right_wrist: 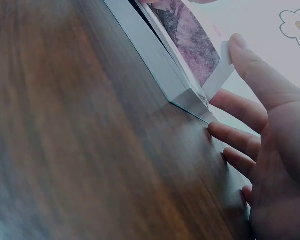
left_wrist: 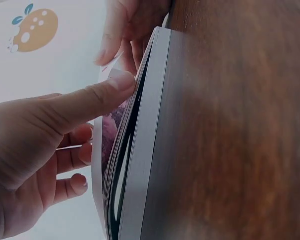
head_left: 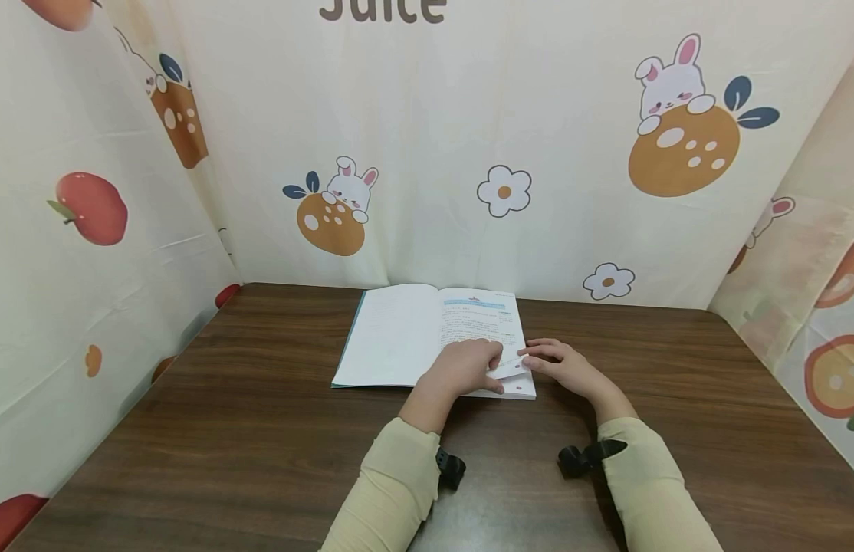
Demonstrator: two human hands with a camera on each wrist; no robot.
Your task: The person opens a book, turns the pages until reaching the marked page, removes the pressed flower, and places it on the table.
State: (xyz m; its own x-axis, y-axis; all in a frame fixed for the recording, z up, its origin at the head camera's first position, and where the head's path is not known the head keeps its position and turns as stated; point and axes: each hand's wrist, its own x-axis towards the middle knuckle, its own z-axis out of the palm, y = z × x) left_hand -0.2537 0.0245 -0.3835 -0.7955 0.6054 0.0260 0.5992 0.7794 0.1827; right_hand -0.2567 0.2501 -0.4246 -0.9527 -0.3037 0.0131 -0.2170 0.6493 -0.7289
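Observation:
An open paperback book (head_left: 392, 337) lies on the table, its left page blank and its right page printed with text under a blue heading band. My left hand (head_left: 461, 364) is over the lower part of the right page. Its straight thumb (left_wrist: 97, 100) rests against the page edges, while the other fingers lie on the far side of a raised page (left_wrist: 97, 165). At the lower right corner my right hand (head_left: 565, 369) pinches that page between thumb (right_wrist: 254, 70) and fingers. A purple-pink picture (right_wrist: 192, 45) shows on the paper beneath it.
The book rests on a dark brown wooden table (head_left: 227, 429), near its back edge. Behind and at both sides hangs a pale curtain (head_left: 427, 153) printed with rabbits, fruit and flowers. Black wrist cameras (head_left: 451, 469) are strapped over the light yellow sleeves (head_left: 382, 491).

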